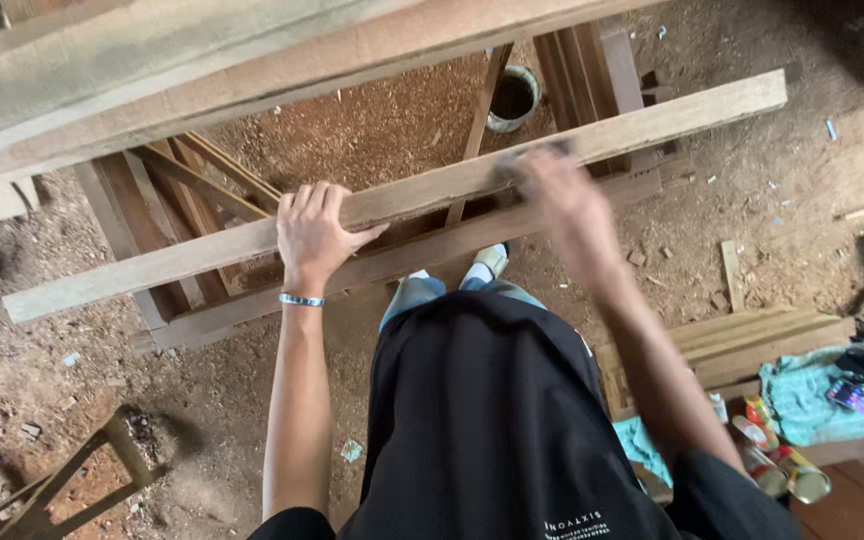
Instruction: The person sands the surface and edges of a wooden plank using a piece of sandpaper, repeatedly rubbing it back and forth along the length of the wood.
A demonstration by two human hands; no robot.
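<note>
Both our hands are on a long plank. Our left hand lies flat and open on top of it, fingers spread over the far edge, thumb on the near side. It wears a thin blue band at the wrist. Our right hand is blurry. It presses down on the plank further along, over a small dark thing at the fingertips. We cannot tell what that thing is, or if the hand is closed around it.

The plank lies slanted across a wood frame, with one end up at the right. Under it we see red dirt and sawdust. A round tin stands on the ground past the plank. Near our right side are stacked boards, a teal cloth and some cans.
</note>
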